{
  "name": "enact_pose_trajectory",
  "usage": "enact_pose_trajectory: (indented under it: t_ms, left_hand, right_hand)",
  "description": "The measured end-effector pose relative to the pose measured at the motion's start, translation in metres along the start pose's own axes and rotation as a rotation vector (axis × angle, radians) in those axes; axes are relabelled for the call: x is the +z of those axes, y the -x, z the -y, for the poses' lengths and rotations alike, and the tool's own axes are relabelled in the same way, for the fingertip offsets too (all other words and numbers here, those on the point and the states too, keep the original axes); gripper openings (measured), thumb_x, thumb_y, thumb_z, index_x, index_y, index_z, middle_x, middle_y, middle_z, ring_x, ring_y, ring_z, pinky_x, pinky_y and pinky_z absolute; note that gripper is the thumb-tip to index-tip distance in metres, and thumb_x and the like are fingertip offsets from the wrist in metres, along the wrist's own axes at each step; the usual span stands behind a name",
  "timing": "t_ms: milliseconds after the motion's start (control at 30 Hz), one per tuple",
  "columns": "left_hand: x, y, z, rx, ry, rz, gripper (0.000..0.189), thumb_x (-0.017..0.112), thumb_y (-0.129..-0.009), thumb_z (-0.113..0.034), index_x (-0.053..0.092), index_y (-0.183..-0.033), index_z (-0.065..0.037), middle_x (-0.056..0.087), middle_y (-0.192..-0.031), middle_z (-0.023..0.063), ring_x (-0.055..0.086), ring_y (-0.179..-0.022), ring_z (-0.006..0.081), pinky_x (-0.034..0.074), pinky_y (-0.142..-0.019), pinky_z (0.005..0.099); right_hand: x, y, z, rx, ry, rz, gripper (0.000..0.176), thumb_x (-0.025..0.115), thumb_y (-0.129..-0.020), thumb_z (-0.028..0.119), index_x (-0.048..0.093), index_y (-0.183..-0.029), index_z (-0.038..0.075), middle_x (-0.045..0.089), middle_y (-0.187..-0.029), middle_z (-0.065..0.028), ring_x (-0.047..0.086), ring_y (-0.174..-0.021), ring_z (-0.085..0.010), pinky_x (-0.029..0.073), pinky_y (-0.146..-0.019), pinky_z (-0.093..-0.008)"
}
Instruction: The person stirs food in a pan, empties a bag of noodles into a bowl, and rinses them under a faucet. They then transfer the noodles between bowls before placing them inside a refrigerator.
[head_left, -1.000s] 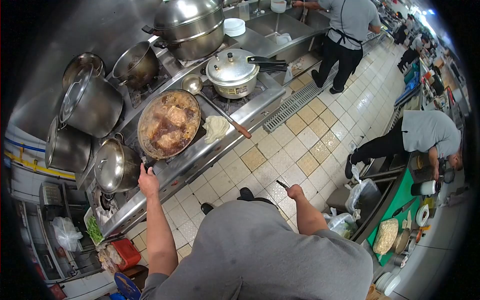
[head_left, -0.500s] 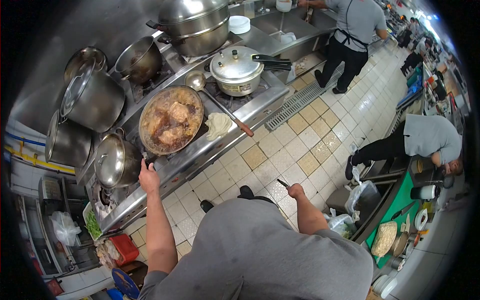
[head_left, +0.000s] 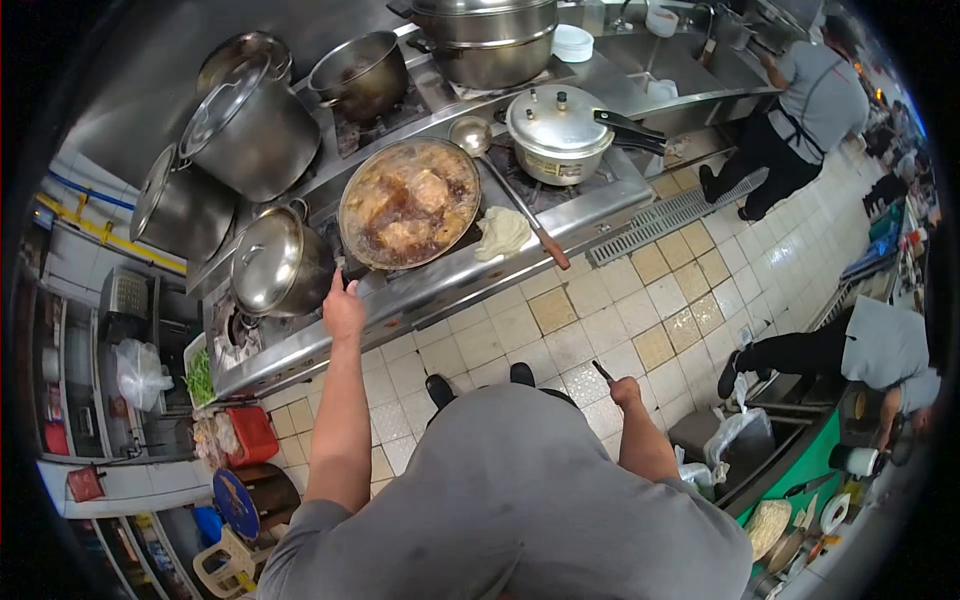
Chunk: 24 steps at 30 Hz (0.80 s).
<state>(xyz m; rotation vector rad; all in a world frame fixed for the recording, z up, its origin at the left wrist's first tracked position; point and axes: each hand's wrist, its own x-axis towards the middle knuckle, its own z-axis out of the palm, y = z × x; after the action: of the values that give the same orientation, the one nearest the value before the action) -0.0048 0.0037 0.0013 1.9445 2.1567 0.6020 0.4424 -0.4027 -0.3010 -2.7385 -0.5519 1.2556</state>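
My left hand [head_left: 344, 308] is at the near side of a wide pan [head_left: 362, 215], its fingers closed round what looks like the pan's handle. Brown liquid bubbles in the pan around large pieces of food [head_left: 427, 190]. My right hand [head_left: 625, 391] is closed on a thin dark tool [head_left: 601, 371], held over the floor away from the stove. A ladle [head_left: 471, 136] with a wooden handle lies across the stove, right of the pan. Beside it sits a crumpled pale cloth [head_left: 503, 234]. A lidded pot [head_left: 268, 262] stands left of my left hand.
A pressure cooker [head_left: 560, 130], a steamer pot [head_left: 492, 50] and tall pots [head_left: 255, 135] stand on the stove. One person [head_left: 815, 100] is by the sink; another [head_left: 880, 345] bends at the right counter [head_left: 800, 465]. A red container [head_left: 252, 435] is on the floor, lower left.
The view has shifted, so the stove and pots appear further right and higher. My left hand stays at the pan and my right hand keeps the dark tool. The person at the right counter has changed posture.
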Motion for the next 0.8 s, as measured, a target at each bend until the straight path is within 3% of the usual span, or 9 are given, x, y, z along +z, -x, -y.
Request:
enact_pose_trajectory:
  t_ms: [67,167,200,267,400,467,800]
  left_hand:
    - [0.001,0.000,0.001,-0.003,0.004,-0.006,0.047,0.064,-0.095,-0.028,0.057,-0.140,-0.014,0.070,-0.108,0.0247,0.066,-0.100,0.0443,0.052,-0.085,0.0535]
    - [0.001,0.001,0.000,0.000,0.016,-0.006,0.047,0.063,-0.095,-0.028,0.057,-0.140,-0.015,0.070,-0.109,0.0243,0.066,-0.101,0.0440,0.052,-0.085,0.0534]
    - [0.001,0.001,0.000,0.010,0.009,-0.008,0.047,0.063,-0.095,-0.028,0.057,-0.140,-0.015,0.070,-0.110,0.0241,0.066,-0.101,0.0438,0.052,-0.085,0.0531]
    - [0.001,0.002,-0.001,0.018,0.003,-0.009,0.047,0.063,-0.095,-0.028,0.057,-0.140,-0.015,0.070,-0.111,0.0239,0.066,-0.102,0.0435,0.052,-0.086,0.0528]
    - [-0.004,0.005,-0.010,-0.037,0.019,0.010,0.047,0.063,-0.095,-0.028,0.057,-0.140,-0.015,0.069,-0.112,0.0232,0.066,-0.103,0.0429,0.052,-0.087,0.0520]
    - [-0.005,0.005,-0.011,-0.047,0.014,0.017,0.048,0.063,-0.095,-0.028,0.056,-0.141,-0.015,0.069,-0.113,0.0230,0.066,-0.104,0.0427,0.052,-0.088,0.0518]
    - [-0.006,0.005,-0.009,-0.022,-0.006,0.012,0.048,0.063,-0.095,-0.029,0.056,-0.141,-0.017,0.069,-0.111,0.0239,0.066,-0.104,0.0431,0.052,-0.087,0.0523]
  right_hand:
    - [0.017,-0.018,-0.012,-0.028,0.050,-0.096,0.054,0.068,-0.089,0.050,0.075,-0.087,-0.004,0.073,-0.091,-0.0252,0.072,-0.091,-0.0365,0.055,-0.081,-0.0442]
    - [0.023,-0.021,-0.018,-0.083,0.096,-0.145,0.054,0.068,-0.089,0.050,0.074,-0.084,-0.004,0.073,-0.087,-0.0241,0.072,-0.087,-0.0368,0.056,-0.079,-0.0441]
    - [0.020,-0.018,-0.015,-0.085,0.097,-0.143,0.054,0.068,-0.089,0.050,0.074,-0.084,-0.004,0.073,-0.087,-0.0241,0.072,-0.087,-0.0368,0.056,-0.079,-0.0441]
    - [0.013,-0.014,-0.010,0.028,-0.009,0.042,0.053,0.069,-0.089,0.045,0.072,-0.105,-0.006,0.067,-0.115,-0.0294,0.065,-0.112,-0.0413,0.052,-0.095,-0.0449]
    - [0.015,-0.012,-0.012,-0.004,0.029,0.006,0.053,0.069,-0.089,0.044,0.072,-0.104,-0.006,0.067,-0.114,-0.0294,0.065,-0.112,-0.0412,0.053,-0.095,-0.0448]
    - [0.029,-0.021,-0.023,-0.094,0.079,-0.132,0.055,0.067,-0.089,0.051,0.074,-0.087,-0.004,0.072,-0.092,-0.0264,0.071,-0.092,-0.0388,0.056,-0.081,-0.0453]
    - [0.031,-0.023,-0.022,-0.072,0.054,-0.111,0.054,0.066,-0.089,0.050,0.074,-0.085,-0.002,0.073,-0.089,-0.0246,0.072,-0.089,-0.0371,0.056,-0.080,-0.0449]
